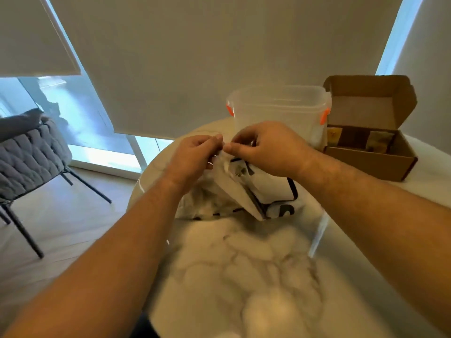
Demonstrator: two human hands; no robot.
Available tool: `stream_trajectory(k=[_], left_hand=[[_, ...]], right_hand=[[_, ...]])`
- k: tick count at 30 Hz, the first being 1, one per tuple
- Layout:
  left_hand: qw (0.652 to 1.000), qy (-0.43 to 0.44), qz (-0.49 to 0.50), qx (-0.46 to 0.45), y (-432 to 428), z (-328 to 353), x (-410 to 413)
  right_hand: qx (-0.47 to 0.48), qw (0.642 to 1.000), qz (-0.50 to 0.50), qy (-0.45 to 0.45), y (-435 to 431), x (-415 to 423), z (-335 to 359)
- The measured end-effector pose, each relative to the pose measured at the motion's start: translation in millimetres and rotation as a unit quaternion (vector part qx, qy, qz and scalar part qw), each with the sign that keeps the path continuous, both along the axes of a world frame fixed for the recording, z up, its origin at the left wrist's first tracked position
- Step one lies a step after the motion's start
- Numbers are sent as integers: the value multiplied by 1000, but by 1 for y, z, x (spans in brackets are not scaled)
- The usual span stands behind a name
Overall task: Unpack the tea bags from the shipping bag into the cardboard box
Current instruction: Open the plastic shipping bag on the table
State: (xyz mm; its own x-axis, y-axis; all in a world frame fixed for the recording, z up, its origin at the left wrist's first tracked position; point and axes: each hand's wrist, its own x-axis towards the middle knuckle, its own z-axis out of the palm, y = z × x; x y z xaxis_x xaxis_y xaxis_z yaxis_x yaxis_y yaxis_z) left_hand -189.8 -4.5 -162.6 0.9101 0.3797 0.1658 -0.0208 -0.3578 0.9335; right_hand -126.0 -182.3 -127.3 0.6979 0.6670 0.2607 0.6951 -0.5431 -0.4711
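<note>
Step in hand: opening of shipping bag (268, 189), centre of frame, lying on marble bench (244, 264). Left hand (192, 152) and right hand (266, 147) meet at bag's upper edge. Fingers (214, 139) of both hands clamped on white plastic there, pinching close together. Bag looks not yet open; contents hidden. Cardboard box (371, 162) at right of frame, lid up, some tea bags (377, 140) already inside. Clear plastic container (280, 111) behind hands. Next move probably calls for firm pinch, pulling edges apart, then reaching inside.
</note>
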Motion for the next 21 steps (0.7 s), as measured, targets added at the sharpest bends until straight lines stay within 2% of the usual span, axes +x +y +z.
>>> stream_trajectory(k=[2,4,7,9,11,14,17,21], left_hand=[[997,20,23,73,19,-9,7],[987,85,47,126,39,-20,7],[975,187,43,111,60,-28,4],[965,217,17,149,64,-23,4],[965,208,-4,160,57,-16,2],[973,199,-23,118,45,-11,5],[983,151,-11,109,32,-7,3],[981,60,24,182,22,6,10]], right_hand=[[-71,997,-17,-4,10,12,-6],[-121,992,-24,3,14,18,-10],[-166,985,-32,30,14,21,-13],[-169,983,-41,53,12,19,-12],[-189,980,-45,45,6,13,-12],[-223,974,-37,32,-1,11,-13],[-173,984,-44,29,-13,3,-16],[-52,994,-60,70,-34,-3,-22]])
